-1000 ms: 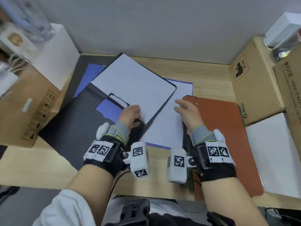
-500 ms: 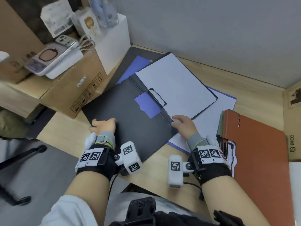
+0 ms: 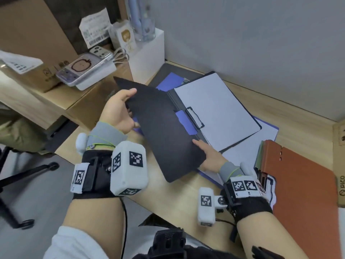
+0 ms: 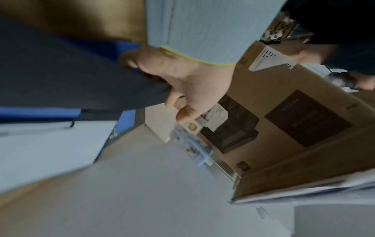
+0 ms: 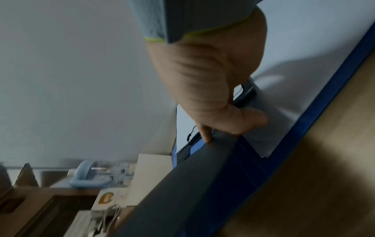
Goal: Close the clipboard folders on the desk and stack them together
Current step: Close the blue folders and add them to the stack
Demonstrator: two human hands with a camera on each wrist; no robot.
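A black clipboard folder [image 3: 164,131] lies open across the desk [image 3: 280,113], with white paper [image 3: 214,109] clipped to its right half. My left hand [image 3: 119,111] grips the left cover's outer edge, thumb on top, and holds that cover raised off the desk; the left wrist view shows the left hand [image 4: 188,83] on the dark cover [image 4: 61,77]. My right hand [image 3: 211,156] rests at the near end of the spine, its index finger touching the cover there, as the right hand [image 5: 213,96] also shows from the wrist. An open blue folder [image 3: 274,128] lies underneath. A closed orange folder [image 3: 302,184] lies at the right.
Cardboard boxes [image 3: 87,101] with a small device [image 3: 84,71] on top stand close to the left of the raised cover. A white box [image 3: 147,53] sits at the back left against the wall. Another carton [image 3: 339,156] borders the desk's right edge.
My left hand has lifted the black folder's left cover off the desk and swung it upward. My right hand has stayed by the near end of the spine.
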